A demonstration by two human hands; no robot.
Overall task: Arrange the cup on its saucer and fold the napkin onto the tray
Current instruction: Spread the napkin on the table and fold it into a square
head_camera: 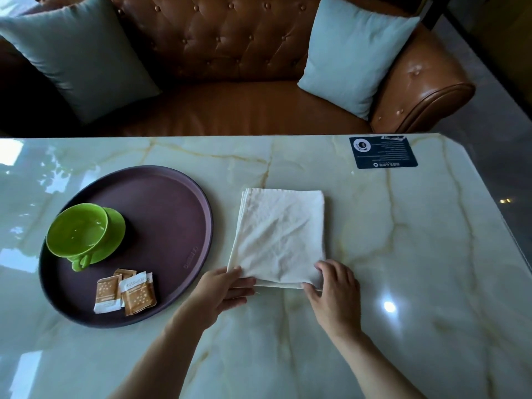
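Both grips pinching folded napkin (280, 237): left hand (223, 292), right hand (334, 295); card (383, 152) print unreadable.

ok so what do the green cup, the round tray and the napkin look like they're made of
Green cup: probably glazed ceramic, since it is glossy with bright highlights inside. Round tray: matte dark brownish purple, likely plastic or rubber-coated; it reflects almost nothing and has moulded lettering by the rim. Napkin: white woven cloth, judging by its soft creases and stacked folded edges.
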